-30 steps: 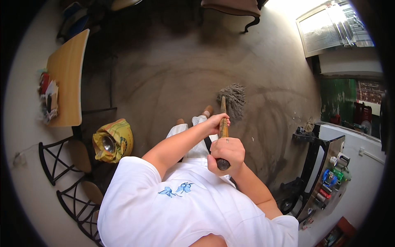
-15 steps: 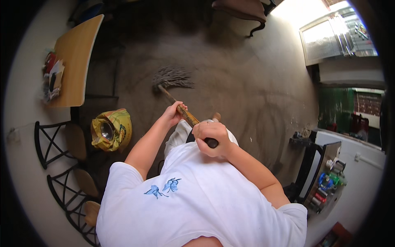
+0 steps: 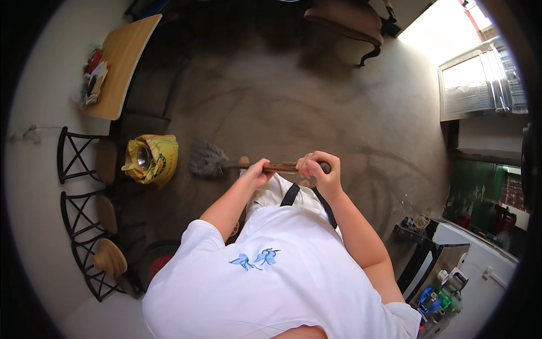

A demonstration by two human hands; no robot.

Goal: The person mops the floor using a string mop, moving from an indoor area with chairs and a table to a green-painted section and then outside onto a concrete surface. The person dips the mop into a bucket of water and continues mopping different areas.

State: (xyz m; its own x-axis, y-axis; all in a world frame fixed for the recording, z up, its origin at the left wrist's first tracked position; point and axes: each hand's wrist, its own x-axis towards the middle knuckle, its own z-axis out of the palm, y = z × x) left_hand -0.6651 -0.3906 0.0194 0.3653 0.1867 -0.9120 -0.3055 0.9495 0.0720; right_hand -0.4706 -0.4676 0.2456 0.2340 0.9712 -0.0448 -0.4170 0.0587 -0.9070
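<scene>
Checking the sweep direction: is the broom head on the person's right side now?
No, the broom head lies to the person's left, beside the yellow bag, with both hands on the handle.

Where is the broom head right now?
In the head view, the broom head rests on the floor left of centre, beside the yellow sack, ahead of the left hand on its handle.
</scene>
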